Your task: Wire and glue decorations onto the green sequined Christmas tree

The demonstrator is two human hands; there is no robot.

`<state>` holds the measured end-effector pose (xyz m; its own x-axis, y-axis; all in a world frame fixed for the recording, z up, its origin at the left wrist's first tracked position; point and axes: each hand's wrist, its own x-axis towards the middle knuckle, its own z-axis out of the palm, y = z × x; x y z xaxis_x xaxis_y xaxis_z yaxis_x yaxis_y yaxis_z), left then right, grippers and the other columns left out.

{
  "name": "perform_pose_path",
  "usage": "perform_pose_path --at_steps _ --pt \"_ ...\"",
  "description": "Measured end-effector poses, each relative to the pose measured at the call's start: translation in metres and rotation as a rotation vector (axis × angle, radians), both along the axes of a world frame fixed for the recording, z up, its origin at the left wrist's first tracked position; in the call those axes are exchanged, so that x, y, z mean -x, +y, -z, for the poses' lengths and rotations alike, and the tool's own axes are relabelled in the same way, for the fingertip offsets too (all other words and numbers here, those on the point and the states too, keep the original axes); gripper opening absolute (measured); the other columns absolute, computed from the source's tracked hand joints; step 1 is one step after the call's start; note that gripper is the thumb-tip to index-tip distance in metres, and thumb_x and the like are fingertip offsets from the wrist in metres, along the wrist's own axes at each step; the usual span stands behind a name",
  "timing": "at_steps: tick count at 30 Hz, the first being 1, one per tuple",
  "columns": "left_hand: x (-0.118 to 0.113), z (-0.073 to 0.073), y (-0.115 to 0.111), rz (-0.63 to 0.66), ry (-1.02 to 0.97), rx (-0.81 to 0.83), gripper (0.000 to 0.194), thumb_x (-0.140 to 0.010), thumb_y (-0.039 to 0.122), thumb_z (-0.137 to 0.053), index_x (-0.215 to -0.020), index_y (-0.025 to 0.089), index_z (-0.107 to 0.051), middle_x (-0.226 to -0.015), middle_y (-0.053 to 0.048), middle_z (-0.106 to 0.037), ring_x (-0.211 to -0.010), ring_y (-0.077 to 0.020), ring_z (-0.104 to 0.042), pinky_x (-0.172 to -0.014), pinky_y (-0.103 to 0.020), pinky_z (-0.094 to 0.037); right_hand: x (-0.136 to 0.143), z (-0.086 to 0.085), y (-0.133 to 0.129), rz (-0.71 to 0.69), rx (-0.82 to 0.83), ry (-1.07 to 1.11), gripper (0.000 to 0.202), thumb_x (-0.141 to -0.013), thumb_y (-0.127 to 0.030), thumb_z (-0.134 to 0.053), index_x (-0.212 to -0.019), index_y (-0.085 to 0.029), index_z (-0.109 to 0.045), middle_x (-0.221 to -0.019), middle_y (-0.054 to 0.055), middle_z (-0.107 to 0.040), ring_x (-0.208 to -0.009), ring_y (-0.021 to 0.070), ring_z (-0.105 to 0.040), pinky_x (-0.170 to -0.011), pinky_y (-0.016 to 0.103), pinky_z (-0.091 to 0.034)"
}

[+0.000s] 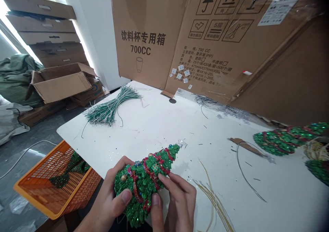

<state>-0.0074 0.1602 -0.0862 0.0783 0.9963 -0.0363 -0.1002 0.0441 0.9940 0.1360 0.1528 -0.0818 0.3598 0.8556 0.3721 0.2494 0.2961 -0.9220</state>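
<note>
A green glittery Christmas tree ornament point(144, 180) with red garlands, gold balls and a clear star at its tip lies tilted between my hands, its tip pointing to the upper right. My left hand point(110, 194) grips the wide base end from the left, thumb on the front. My right hand point(177, 201) holds the lower right side, with fingertips and thumb pressed on the tree's surface. Gold wires point(217, 204) lie on the white table point(159, 122) just right of my right hand.
A bundle of green wires point(110, 107) lies at the table's back left. More green trees point(285, 139) lie at the right, near a curved grey wire point(240, 167). An orange basket point(55, 213) holding green pieces stands at lower left. Large cardboard point(151, 16) stands behind the table.
</note>
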Motion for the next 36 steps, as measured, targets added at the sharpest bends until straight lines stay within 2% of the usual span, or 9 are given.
perform_pose_path --at_steps 8,14,18,22,27,32,36 --pt "-0.0018 -0.0062 0.0026 -0.010 0.002 -0.038 0.054 -0.088 0.071 -0.066 -0.113 0.024 -0.057 -0.089 -0.001 -0.066 -0.081 -0.0190 -0.057 -0.074 -0.028 -0.047 0.0025 0.0051 -0.0018 -0.003 0.032 0.036 0.022 -0.106 -0.035 -0.059 -0.125 -0.032 -0.071 -0.133 0.009 -0.052 -0.116 0.0259 -0.060 -0.090 0.040 -0.052" --pt "-0.0024 -0.0099 0.0035 0.017 0.013 -0.012 0.058 -0.086 0.077 -0.065 -0.103 0.023 -0.059 -0.084 -0.001 -0.062 -0.078 -0.0175 -0.054 -0.071 -0.027 -0.045 0.0028 0.0041 -0.0030 -0.022 0.062 0.071 0.025 -0.106 -0.035 -0.058 -0.129 -0.034 -0.070 -0.134 0.009 -0.051 -0.118 0.0249 -0.061 -0.092 0.040 -0.053" --pt "-0.0012 -0.0083 0.0024 0.014 -0.006 -0.018 0.056 -0.087 0.075 -0.064 -0.105 0.023 -0.058 -0.086 -0.001 -0.061 -0.078 -0.0174 -0.052 -0.072 -0.027 -0.045 0.0034 0.0024 -0.0034 -0.016 0.054 0.045 0.023 -0.106 -0.036 -0.059 -0.125 -0.033 -0.070 -0.133 0.008 -0.050 -0.117 0.0238 -0.059 -0.087 0.036 -0.052" --pt "-0.0006 -0.0074 0.0021 0.013 -0.007 -0.026 0.055 -0.088 0.073 -0.064 -0.110 0.024 -0.055 -0.087 -0.001 -0.063 -0.080 -0.0183 -0.053 -0.072 -0.028 -0.046 0.0027 0.0034 -0.0023 -0.021 0.025 0.033 0.021 -0.106 -0.036 -0.059 -0.123 -0.031 -0.070 -0.130 0.008 -0.049 -0.114 0.0226 -0.059 -0.089 0.036 -0.051" --pt "-0.0016 -0.0098 0.0040 0.021 0.012 -0.020 0.056 -0.087 0.075 -0.063 -0.104 0.021 -0.058 -0.086 -0.002 -0.062 -0.077 -0.0179 -0.052 -0.071 -0.028 -0.045 0.0022 0.0045 -0.0013 -0.012 0.021 0.049 0.021 -0.105 -0.034 -0.060 -0.122 -0.027 -0.070 -0.129 0.010 -0.049 -0.113 0.0241 -0.059 -0.082 0.035 -0.053" --pt "-0.0021 -0.0082 0.0031 0.001 0.002 -0.024 0.056 -0.087 0.074 -0.065 -0.108 0.022 -0.058 -0.085 -0.002 -0.064 -0.077 -0.0182 -0.053 -0.072 -0.029 -0.046 0.0026 0.0061 -0.0019 -0.030 0.043 0.069 0.023 -0.106 -0.035 -0.059 -0.127 -0.031 -0.069 -0.132 0.009 -0.049 -0.118 0.0246 -0.059 -0.089 0.037 -0.052" --pt "-0.0027 -0.0058 0.0024 0.001 -0.028 -0.026 0.055 -0.088 0.072 -0.065 -0.112 0.023 -0.057 -0.093 -0.004 -0.066 -0.080 -0.0190 -0.055 -0.074 -0.029 -0.047 0.0025 0.0073 -0.0030 -0.018 0.060 0.066 0.024 -0.106 -0.035 -0.060 -0.127 -0.030 -0.070 -0.132 0.010 -0.050 -0.116 0.0251 -0.061 -0.090 0.038 -0.052"
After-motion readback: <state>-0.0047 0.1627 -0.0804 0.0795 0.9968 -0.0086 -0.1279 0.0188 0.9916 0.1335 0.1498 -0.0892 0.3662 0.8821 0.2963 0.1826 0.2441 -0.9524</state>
